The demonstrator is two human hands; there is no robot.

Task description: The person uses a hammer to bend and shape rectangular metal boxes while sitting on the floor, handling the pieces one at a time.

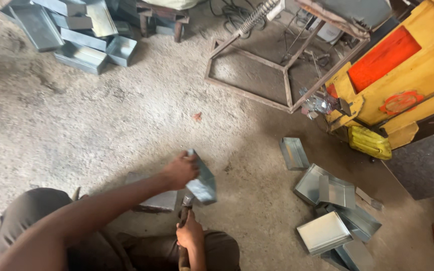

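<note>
Grey rectangular sheet-metal tray [203,179]: tilted, held above the concrete floor [101,120] over a flat grey metal block [154,196]. Left hand [181,169] clasps its upper edge; right hand [191,232] fists a hammer handle [184,215] (head just beneath tray). Open floor lies left; loose trays [335,211] lie right.
</note>
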